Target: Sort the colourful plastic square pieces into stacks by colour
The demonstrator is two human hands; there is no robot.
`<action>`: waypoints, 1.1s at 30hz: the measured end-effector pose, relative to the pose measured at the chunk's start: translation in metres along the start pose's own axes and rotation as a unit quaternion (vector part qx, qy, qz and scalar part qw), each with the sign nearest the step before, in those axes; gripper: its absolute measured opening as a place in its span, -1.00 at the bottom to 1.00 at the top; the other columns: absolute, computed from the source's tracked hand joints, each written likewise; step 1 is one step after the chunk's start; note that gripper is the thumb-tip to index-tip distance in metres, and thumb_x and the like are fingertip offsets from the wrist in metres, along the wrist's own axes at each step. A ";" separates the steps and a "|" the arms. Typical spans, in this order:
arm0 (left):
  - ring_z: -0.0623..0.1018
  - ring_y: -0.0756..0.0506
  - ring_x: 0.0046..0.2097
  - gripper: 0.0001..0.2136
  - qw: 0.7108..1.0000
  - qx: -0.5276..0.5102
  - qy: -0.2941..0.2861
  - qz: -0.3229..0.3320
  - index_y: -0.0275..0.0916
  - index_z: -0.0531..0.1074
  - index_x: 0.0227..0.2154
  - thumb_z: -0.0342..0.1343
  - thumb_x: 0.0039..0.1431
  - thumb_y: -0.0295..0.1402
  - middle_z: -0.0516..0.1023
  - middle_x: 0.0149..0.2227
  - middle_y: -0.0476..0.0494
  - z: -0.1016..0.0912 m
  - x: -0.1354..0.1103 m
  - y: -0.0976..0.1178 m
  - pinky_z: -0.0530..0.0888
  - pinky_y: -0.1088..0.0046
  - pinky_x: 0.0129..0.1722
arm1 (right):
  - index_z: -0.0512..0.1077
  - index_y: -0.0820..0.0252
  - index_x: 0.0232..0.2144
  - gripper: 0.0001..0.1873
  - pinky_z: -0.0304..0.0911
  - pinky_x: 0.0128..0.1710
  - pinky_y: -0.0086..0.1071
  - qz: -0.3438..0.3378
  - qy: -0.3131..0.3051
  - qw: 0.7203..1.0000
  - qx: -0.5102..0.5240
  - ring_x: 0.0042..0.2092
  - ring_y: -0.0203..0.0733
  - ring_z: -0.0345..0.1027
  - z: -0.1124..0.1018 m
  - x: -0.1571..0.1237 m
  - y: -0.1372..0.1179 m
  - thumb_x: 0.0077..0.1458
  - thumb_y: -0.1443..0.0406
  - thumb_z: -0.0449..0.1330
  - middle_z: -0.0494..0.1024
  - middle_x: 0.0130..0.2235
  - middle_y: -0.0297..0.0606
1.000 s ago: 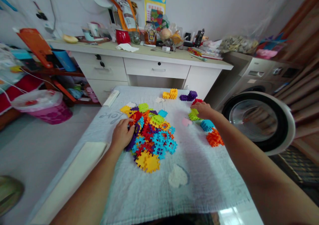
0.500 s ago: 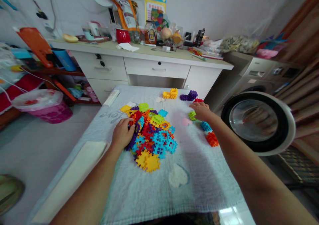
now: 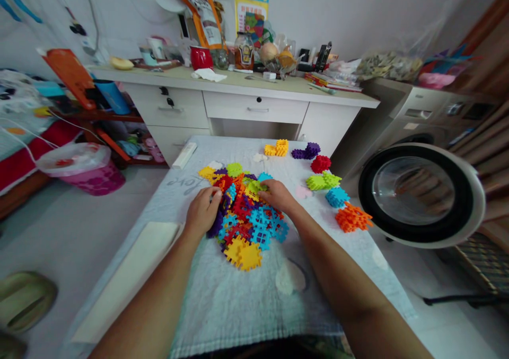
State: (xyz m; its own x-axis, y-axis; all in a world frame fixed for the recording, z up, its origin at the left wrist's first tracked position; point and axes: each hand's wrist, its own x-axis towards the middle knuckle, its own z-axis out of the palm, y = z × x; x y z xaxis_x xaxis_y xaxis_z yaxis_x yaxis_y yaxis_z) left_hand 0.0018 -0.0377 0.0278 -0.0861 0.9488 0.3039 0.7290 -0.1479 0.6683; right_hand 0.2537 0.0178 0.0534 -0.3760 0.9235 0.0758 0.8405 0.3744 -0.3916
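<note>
A heap of flat, toothed plastic building blocks in several colours lies on the cloth-covered table. My left hand rests at the heap's left edge beside purple blocks. Its fingers are curled in, and whatever they hold is hidden. On the heap's upper right, my right hand has its fingertips drawn together at a lime-green block; what is between them is unclear. Stacks sorted by colour stand along the right: yellow, purple, red, lime-green, blue and orange.
A white strip-shaped object lies along the table's left side, and a small white box sits at the far left corner. Behind is a cluttered white desk. To the right, the washing machine door hangs open.
My right hand has moved left from the lime-green stack to the heap, uncovering the red and lime-green stacks. My left hand stays at the heap's left edge. The view has shifted slightly.
</note>
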 end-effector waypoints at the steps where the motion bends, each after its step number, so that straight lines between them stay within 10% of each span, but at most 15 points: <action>1: 0.51 -0.20 0.06 -0.57 1.000 -0.008 -0.001 0.004 -0.22 0.47 -0.11 -0.18 0.31 -0.05 0.55 -0.04 -0.23 0.000 0.000 0.001 0.40 0.17 0.15 | 0.53 0.23 -0.02 -0.68 0.26 0.03 -0.29 0.007 0.006 1.000 0.003 0.03 -0.06 0.46 0.002 0.001 0.001 0.22 0.22 0.23 0.59 0.01 -0.06; 17: 0.37 -0.26 0.25 -0.51 0.998 -0.002 -0.013 0.058 -0.26 0.45 0.02 -0.03 0.25 0.02 0.39 0.18 -0.32 0.007 -0.003 0.002 0.27 0.08 0.31 | 0.53 0.22 -0.26 -0.68 0.28 -0.26 -0.35 0.128 0.232 0.939 0.217 -0.35 -0.17 0.42 0.000 -0.010 0.058 0.20 0.22 0.00 0.59 -0.35 -0.22; 26: 0.36 -0.29 0.24 -0.57 0.995 0.047 0.040 0.073 -0.22 0.48 -0.02 0.00 0.25 -0.02 0.39 0.15 -0.30 0.002 -0.006 0.007 0.27 0.03 0.29 | 0.44 0.27 0.11 -0.46 0.16 0.15 -0.15 0.100 0.142 0.985 -0.016 0.10 0.03 0.33 0.002 -0.017 0.069 0.06 0.27 0.19 0.48 0.12 0.00; 33: 0.37 -0.28 0.21 -0.62 0.992 0.057 0.017 0.112 -0.18 0.47 -0.04 0.05 0.22 -0.05 0.41 0.15 -0.28 -0.005 -0.012 0.021 0.27 0.04 0.27 | 0.46 0.22 0.08 -0.51 0.20 0.08 -0.23 0.080 0.012 0.992 -0.095 0.03 -0.02 0.37 -0.014 -0.014 0.059 0.07 0.30 0.23 0.53 0.05 -0.04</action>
State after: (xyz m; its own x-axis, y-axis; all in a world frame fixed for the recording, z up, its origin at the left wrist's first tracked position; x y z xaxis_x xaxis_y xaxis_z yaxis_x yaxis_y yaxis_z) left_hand 0.0153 -0.0536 0.0415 0.0664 0.8855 0.4598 0.8047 -0.3199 0.5000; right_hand 0.3144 0.0285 0.0423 -0.2234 0.9735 0.0497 0.9483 0.2288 -0.2198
